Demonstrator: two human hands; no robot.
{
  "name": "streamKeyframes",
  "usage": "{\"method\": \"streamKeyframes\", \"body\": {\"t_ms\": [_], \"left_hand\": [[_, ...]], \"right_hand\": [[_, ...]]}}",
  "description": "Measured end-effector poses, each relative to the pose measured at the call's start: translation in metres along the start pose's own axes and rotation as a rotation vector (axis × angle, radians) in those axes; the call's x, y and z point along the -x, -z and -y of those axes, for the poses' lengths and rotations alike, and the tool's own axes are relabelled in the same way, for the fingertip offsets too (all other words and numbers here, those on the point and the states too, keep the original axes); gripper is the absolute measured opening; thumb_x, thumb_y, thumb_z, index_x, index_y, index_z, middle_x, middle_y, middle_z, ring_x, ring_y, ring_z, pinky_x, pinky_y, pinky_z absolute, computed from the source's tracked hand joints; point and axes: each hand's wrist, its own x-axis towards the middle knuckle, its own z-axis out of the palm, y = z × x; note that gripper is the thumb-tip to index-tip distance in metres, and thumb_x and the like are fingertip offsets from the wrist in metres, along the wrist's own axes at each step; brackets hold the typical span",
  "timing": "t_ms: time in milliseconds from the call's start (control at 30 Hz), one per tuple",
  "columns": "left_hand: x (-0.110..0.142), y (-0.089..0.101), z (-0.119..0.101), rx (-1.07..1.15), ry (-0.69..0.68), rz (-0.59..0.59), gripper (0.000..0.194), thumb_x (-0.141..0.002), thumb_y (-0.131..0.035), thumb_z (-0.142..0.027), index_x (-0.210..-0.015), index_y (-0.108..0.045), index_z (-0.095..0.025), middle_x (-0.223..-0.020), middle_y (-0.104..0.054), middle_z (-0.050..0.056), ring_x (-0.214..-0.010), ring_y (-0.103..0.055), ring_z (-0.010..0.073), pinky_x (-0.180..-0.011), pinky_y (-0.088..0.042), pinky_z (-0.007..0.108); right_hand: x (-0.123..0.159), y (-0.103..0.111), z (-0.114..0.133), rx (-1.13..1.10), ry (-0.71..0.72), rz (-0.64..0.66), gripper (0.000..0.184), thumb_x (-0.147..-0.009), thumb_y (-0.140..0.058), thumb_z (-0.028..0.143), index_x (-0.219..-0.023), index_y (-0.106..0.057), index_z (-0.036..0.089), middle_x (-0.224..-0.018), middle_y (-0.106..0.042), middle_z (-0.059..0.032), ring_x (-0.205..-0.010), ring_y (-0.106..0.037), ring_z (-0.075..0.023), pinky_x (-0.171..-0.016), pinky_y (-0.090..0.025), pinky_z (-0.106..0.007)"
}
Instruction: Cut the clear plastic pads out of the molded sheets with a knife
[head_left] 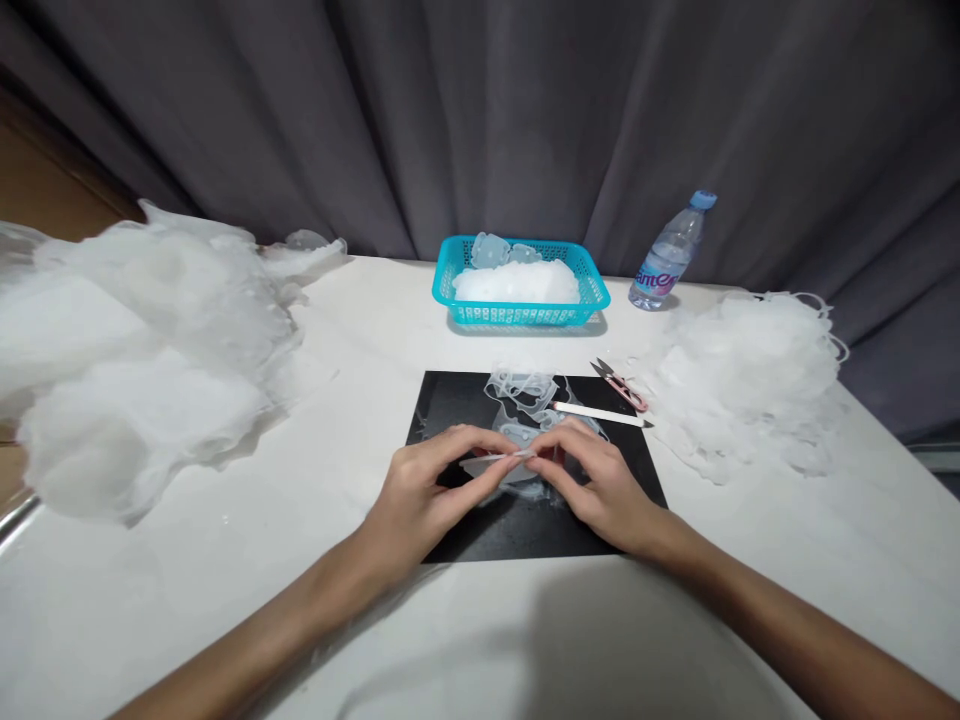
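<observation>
Over a black mat, my left hand pinches a thin, translucent white sheet-like piece between thumb and fingers. My right hand pinches the same piece at its right end, fingertips almost touching the left ones. What kind of piece it is, I cannot tell. Behind my fingers on the mat lie curled translucent strips and more clear, flat scraps. A white pen-like tool with a dark tip lies across the mat's right side. Pink-handled thread snips rest at its upper right corner.
A turquoise basket with white translucent pieces stands at the back. Right of it is a water bottle. Large heaps of filmy white material lie at left and right. A grey curtain hangs behind the white table.
</observation>
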Motion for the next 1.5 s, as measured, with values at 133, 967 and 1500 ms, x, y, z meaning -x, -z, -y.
{"method": "streamKeyframes", "body": {"t_ms": [133, 967, 1500], "left_hand": [[-0.004, 0.003, 0.001, 0.0, 0.002, -0.039, 0.007, -0.093, -0.073, -0.016, -0.097, -0.072, -0.021, -0.089, -0.077, -0.004, -0.08, -0.072, 0.0101, -0.076, -0.056, 0.017], [0.001, 0.0, 0.014, -0.001, 0.015, -0.15, 0.016, -0.087, -0.08, -0.022, -0.094, -0.065, -0.021, -0.085, -0.071, -0.004, -0.077, -0.071, 0.0103, -0.07, -0.058, 0.017], [0.007, -0.003, 0.003, -0.245, -0.327, -0.088, 0.018, -0.094, -0.072, -0.016, -0.108, -0.063, -0.023, -0.091, -0.076, 0.0, -0.078, -0.074, 0.0152, -0.074, -0.061, 0.027]], "right_hand": [[0.0, 0.002, 0.001, 0.044, -0.013, -0.028, 0.005, -0.101, -0.062, 0.023, -0.105, -0.065, 0.022, -0.093, -0.064, -0.003, -0.089, -0.06, -0.0182, -0.082, -0.048, -0.031], [-0.004, -0.001, 0.0, -0.22, -0.183, -0.092, 0.006, -0.103, -0.058, 0.026, -0.1, -0.061, 0.022, -0.092, -0.067, -0.0004, -0.084, -0.065, -0.0151, -0.078, -0.051, -0.029], [-0.005, 0.001, 0.023, -0.047, 0.147, -0.175, 0.016, -0.097, -0.065, 0.009, -0.105, -0.069, 0.023, -0.098, -0.076, -0.0024, -0.093, -0.068, -0.0186, -0.086, -0.054, -0.037]]}}
